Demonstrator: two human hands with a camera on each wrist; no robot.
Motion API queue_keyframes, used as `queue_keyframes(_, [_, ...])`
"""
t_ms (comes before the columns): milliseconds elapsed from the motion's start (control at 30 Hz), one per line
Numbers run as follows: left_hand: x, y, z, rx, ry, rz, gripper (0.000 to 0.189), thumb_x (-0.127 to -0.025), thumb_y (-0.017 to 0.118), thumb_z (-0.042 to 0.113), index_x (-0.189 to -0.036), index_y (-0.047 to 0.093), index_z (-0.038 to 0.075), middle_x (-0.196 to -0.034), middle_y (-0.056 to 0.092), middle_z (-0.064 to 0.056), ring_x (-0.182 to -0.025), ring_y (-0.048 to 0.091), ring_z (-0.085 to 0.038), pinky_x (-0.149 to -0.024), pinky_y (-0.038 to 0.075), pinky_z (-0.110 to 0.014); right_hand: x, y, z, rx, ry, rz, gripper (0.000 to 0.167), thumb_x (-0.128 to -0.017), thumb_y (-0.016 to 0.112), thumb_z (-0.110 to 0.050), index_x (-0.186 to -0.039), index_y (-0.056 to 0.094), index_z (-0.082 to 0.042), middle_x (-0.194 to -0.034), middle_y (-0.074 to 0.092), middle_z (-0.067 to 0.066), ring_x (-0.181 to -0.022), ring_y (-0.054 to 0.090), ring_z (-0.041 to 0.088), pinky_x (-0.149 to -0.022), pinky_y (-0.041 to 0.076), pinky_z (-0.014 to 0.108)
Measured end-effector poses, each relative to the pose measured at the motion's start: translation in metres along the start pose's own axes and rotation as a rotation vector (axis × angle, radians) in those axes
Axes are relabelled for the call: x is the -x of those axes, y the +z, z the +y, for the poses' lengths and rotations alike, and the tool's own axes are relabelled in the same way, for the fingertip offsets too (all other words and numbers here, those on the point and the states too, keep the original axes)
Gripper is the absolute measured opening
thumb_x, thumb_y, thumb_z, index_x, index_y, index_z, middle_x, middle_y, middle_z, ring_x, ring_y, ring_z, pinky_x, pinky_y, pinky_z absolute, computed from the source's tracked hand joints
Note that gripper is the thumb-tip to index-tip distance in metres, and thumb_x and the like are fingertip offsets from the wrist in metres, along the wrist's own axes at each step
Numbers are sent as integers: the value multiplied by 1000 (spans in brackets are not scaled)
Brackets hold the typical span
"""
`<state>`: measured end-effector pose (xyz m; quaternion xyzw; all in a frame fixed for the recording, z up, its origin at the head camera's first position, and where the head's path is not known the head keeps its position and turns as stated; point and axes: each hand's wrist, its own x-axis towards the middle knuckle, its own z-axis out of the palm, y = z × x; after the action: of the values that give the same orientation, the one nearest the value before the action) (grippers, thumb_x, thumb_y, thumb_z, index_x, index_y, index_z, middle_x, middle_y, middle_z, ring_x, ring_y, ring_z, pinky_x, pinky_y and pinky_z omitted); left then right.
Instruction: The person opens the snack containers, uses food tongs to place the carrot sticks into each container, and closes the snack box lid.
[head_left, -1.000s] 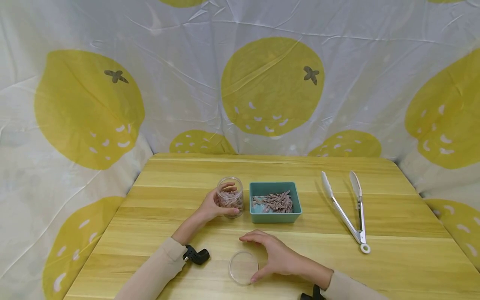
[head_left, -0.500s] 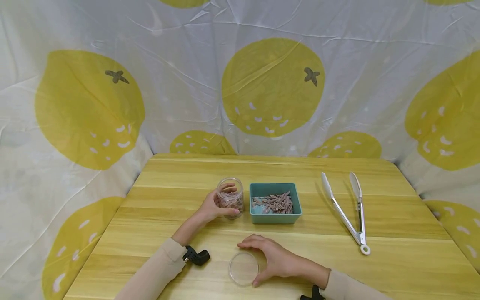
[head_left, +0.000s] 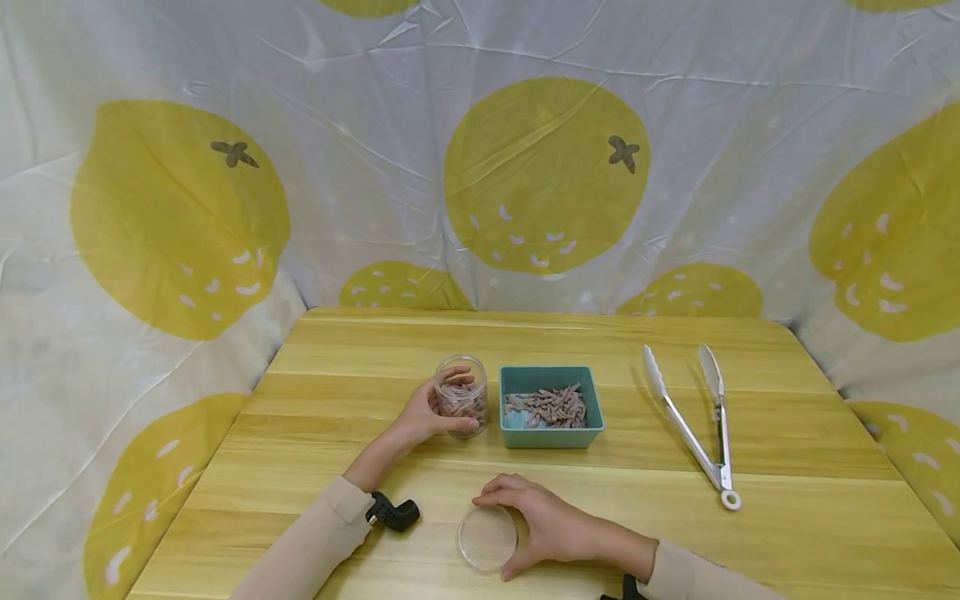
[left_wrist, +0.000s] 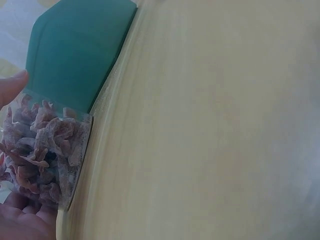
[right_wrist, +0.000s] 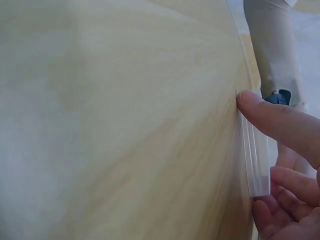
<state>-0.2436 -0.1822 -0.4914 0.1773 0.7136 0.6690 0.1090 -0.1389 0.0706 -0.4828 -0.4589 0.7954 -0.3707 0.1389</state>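
My left hand (head_left: 420, 417) grips a clear jar (head_left: 461, 408) from its left side, thumb in front and fingers behind. Greyish-pink strips (left_wrist: 45, 150) fill its lower part, and its mouth is uncovered. Nearer to me, a round clear lid (head_left: 486, 546) lies flat on the table. My right hand (head_left: 551, 525) spans it from the right, with fingertips at its far rim and thumb at its near rim. In the right wrist view the lid (right_wrist: 256, 160) appears edge-on between thumb and fingers. A teal box (head_left: 551, 437) with more strips (head_left: 555, 407) stands just right of the jar.
Metal tongs (head_left: 697, 442) with white tips lie spread at the right of the wooden table (head_left: 360, 350). Behind and beside the table hangs a white cloth (head_left: 360, 167) printed with yellow lemons. Beige sleeves cover both forearms, and a black wrist device (head_left: 393, 511) sits under the left.
My right hand has shifted slightly left and toward me, its fingertips and thumb coming in to the lid's rim. The left hand and the jar have stayed in place.
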Motion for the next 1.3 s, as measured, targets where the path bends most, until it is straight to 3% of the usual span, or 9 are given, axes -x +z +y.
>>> queue_keyframes(267, [0,1,1,-15,5,5,82,-76,84,-6,-146,44,7,-144,52,-17,-130,50,-29,-98,46,-23,-1,0,1,16,12,8,75,-67,94,-30,-131,62,-6,-125,57,-2,-119,51,10,-102,44,31])
queue_keyframes(500, [-1,1,1,-8,16,-2,83,-76,83,-7,-148,40,2,-144,50,-20,-129,51,-28,-98,46,-23,-1,-2,-1,-41,49,50,75,-65,96,-30,-128,64,-6,-123,58,-3,-117,52,10,-102,45,31])
queue_keyframes(900, [-2,1,1,8,15,-5,83,-76,83,-7,-147,41,1,-144,50,-19,-130,50,-29,-98,46,-24,-5,-23,-21,-111,171,186,75,-65,96,-19,-131,63,-3,-125,57,0,-108,59,22,-95,49,30])
queue_keyframes(1300, [-1,-1,-3,44,49,-16,81,-77,81,-9,-147,42,3,-144,49,-22,-127,53,-24,-98,48,-27,-24,-44,-33,-67,127,400,78,-61,98,-24,-130,65,-7,-121,58,-2,-103,59,19,-90,53,41])
